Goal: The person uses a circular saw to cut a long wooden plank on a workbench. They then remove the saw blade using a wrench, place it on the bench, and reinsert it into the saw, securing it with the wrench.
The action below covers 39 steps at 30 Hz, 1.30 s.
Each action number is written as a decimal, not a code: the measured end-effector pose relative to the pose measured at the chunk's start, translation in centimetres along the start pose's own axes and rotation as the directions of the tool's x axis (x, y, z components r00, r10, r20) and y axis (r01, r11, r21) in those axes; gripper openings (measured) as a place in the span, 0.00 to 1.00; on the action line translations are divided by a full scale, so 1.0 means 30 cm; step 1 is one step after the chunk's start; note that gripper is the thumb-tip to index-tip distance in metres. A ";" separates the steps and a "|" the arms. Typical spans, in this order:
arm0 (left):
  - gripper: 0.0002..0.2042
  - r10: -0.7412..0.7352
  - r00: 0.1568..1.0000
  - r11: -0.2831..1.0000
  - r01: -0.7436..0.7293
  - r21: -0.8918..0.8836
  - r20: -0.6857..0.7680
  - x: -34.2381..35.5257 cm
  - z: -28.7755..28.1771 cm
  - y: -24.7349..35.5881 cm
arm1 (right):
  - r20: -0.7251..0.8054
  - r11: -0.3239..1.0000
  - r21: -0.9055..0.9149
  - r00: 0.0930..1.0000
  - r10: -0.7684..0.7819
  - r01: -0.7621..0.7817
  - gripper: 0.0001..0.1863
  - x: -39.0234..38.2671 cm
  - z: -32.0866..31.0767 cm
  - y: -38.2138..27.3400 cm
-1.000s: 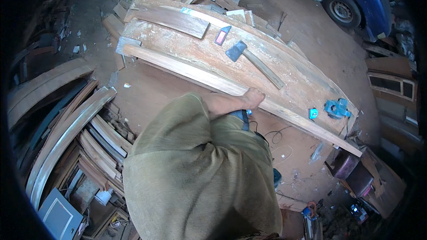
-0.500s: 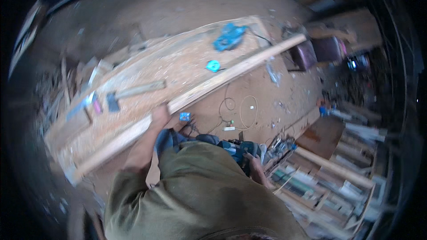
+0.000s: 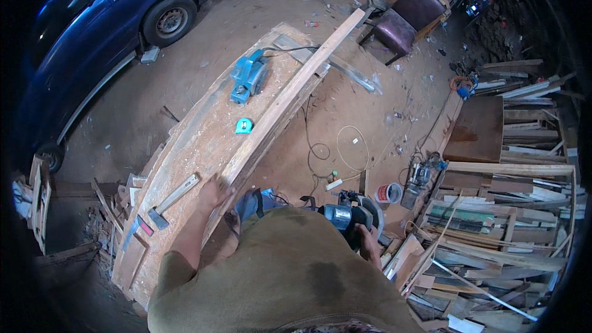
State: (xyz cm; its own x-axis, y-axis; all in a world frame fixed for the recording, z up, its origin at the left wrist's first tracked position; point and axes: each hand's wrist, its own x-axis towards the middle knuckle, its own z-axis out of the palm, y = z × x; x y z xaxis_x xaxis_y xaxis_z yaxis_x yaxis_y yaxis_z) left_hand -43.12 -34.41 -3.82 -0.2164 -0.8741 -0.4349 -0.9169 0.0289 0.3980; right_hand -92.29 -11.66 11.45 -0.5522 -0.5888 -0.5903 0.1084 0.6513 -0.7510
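Left hand (image 3: 214,192): It was grasping the plank, closed over the wood beside the desk's straight edge; its fingertips were too small for me to make out.
Right hand (image 3: 370,243): It was clenched around the handle of the power saw, off the desk, out past the straight edge.
Plank (image 3: 280,114): It lay along the desk's straight edge, its far end jutting beyond the far corner.
Power saw (image 3: 338,216): It hung apart from the plank; I could not tell whether the blade was turning.
Desk (image 3: 203,148): A blue planer (image 3: 250,77) sat near the far end, a turquoise tape measure (image 3: 243,126) just beside the plank, and an axe (image 3: 174,199) nearer the curved edge, close to my hand.
Steady hold: I judged that the plank wanted firm, even pressure straight down, since the overhanging end could tip or swing it.
Saw grip: I reckoned a heavy tool in one hand called for a stiff wrist, the blade side turned away from my body and from the fingers on the wood.
Dark cord (image 3: 307,124): It trailed on the floor below the straight edge, so careful footing seemed wise.
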 end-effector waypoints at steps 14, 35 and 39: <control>0.54 0.140 0.945 0.989 -0.148 -0.004 -0.297 1.101 -0.271 0.958 | -0.194 0.982 -0.122 0.967 -0.165 0.143 0.17 0.394 -0.027 -0.067; 0.38 0.109 0.994 0.974 -0.102 -0.200 0.021 1.459 -0.165 1.117 | -0.252 0.986 -0.166 0.967 -0.025 -0.018 0.14 0.917 0.001 -0.781; 0.45 0.229 0.876 0.973 -0.214 0.083 -0.425 1.446 -0.486 1.053 | -0.259 0.992 -0.128 0.965 -0.039 0.006 0.17 0.964 0.056 -0.929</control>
State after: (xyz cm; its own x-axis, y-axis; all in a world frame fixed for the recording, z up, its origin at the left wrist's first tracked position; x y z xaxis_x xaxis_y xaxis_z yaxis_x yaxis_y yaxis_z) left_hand -76.57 -78.47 1.66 -0.2565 -0.9650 0.0538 -0.8742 0.2554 0.4130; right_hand -109.89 -47.63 14.81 -0.7515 -0.4695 -0.4635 -0.0014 0.7037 -0.7105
